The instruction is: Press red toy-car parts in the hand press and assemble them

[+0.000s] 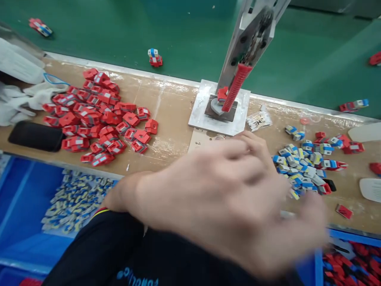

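My left hand (208, 202) reaches across the middle of the view, its back towards me and close to the camera. Motion smears its fingers, so whether it holds anything does not show. Behind it, part of what looks like my right hand (257, 145) shows near the front of the press base; its fingers are mostly hidden. A hand press (250, 43) with a red ribbed handle (237, 87) stands on a white metal plate (198, 113). One red plastic piece (222, 94) sits at its grey round fixture (218, 106). To the right lies a heap of white, blue and yellow pieces (300, 167).
Red toy-like parts (98, 115) are piled left, beside a black phone-like slab (35, 136) and white gloves (18, 103). Cotton swabs (258, 120) lie right of the press. Blue bins (18, 198) stand below the bench edge. Several pieces rest on the green surface (119, 35) beyond.
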Action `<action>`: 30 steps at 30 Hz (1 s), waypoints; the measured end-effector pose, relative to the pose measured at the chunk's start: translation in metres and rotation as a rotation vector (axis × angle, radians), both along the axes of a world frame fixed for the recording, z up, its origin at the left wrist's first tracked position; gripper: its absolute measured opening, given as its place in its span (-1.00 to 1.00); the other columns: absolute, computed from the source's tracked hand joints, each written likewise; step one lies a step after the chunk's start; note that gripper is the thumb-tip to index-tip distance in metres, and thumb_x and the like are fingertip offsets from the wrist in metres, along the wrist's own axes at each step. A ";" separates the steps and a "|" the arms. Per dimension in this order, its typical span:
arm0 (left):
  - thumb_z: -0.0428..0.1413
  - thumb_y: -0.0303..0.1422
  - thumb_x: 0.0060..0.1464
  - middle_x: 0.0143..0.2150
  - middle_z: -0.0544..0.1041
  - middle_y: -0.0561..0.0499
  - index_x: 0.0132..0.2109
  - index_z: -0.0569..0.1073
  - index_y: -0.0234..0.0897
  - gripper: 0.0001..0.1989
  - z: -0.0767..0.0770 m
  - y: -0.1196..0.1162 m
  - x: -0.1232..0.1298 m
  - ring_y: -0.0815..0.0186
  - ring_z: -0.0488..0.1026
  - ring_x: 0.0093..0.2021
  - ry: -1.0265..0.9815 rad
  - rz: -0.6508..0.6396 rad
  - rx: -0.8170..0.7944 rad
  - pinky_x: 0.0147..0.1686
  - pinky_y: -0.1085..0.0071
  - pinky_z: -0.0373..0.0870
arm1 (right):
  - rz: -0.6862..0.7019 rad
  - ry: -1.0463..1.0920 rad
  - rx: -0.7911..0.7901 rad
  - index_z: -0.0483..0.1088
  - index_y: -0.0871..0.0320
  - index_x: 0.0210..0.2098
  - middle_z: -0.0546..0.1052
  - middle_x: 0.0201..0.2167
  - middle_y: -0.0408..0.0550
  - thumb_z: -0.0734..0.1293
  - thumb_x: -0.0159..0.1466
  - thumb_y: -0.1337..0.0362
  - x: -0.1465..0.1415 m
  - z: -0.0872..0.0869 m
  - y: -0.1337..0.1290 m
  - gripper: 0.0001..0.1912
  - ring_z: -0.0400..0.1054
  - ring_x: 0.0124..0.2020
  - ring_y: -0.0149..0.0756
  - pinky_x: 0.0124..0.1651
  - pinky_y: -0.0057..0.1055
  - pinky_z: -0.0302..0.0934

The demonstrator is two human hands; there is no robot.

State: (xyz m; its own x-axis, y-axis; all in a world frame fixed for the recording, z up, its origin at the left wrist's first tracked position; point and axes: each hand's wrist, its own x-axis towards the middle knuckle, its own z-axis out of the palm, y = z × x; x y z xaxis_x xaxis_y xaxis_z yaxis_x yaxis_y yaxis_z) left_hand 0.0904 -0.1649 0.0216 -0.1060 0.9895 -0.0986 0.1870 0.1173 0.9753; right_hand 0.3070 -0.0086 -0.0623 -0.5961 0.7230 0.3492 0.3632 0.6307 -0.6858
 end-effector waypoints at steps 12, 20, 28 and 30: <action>0.32 -0.05 0.14 -0.24 0.61 0.01 -0.04 0.56 -0.17 -0.64 -0.095 0.130 -0.063 0.37 0.51 -0.42 -0.499 0.021 0.188 -0.43 0.41 0.47 | -0.033 -0.081 0.184 0.61 0.03 -0.22 0.65 -0.30 -0.03 0.40 0.43 0.28 -0.015 -0.015 0.001 -0.88 0.47 -0.24 -0.17 -0.17 -0.22 0.40; 0.47 -0.08 0.01 -0.08 0.68 0.00 0.01 0.53 -0.11 -0.51 -0.109 0.119 -0.059 0.31 0.64 -0.28 -0.767 0.068 0.024 -0.26 0.39 0.62 | -0.055 -0.004 0.259 0.53 0.03 -0.29 0.67 -0.40 -0.12 0.38 0.39 0.38 -0.030 -0.022 -0.004 -0.85 0.45 -0.34 -0.23 -0.25 -0.29 0.37; 0.56 -0.12 -0.12 -0.10 0.69 0.01 0.05 0.53 -0.15 -0.38 -0.113 0.115 -0.053 0.34 0.67 -0.24 -0.671 0.094 0.117 -0.20 0.45 0.62 | -0.091 -0.003 0.227 0.51 0.02 -0.33 0.66 -0.40 -0.12 0.38 0.35 0.41 -0.031 -0.021 -0.003 -0.83 0.47 -0.33 -0.24 -0.27 -0.32 0.36; 0.59 -0.17 -0.19 -0.12 0.69 -0.02 0.00 0.55 -0.20 -0.38 -0.116 0.114 -0.052 0.30 0.68 -0.19 -0.495 0.121 0.221 -0.12 0.40 0.63 | -0.059 0.007 0.208 0.51 0.03 -0.33 0.66 -0.41 -0.13 0.38 0.35 0.41 -0.031 -0.019 -0.003 -0.84 0.47 -0.35 -0.25 -0.28 -0.32 0.36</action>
State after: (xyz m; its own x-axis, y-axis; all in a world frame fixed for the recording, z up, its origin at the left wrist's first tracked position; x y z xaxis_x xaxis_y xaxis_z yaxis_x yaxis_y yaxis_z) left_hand 0.0389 -0.0513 -0.0940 -0.2137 0.9760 0.0430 -0.3017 -0.1078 0.9473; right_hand 0.2764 -0.0115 -0.0818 -0.5514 0.6687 0.4988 0.3994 0.7365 -0.5459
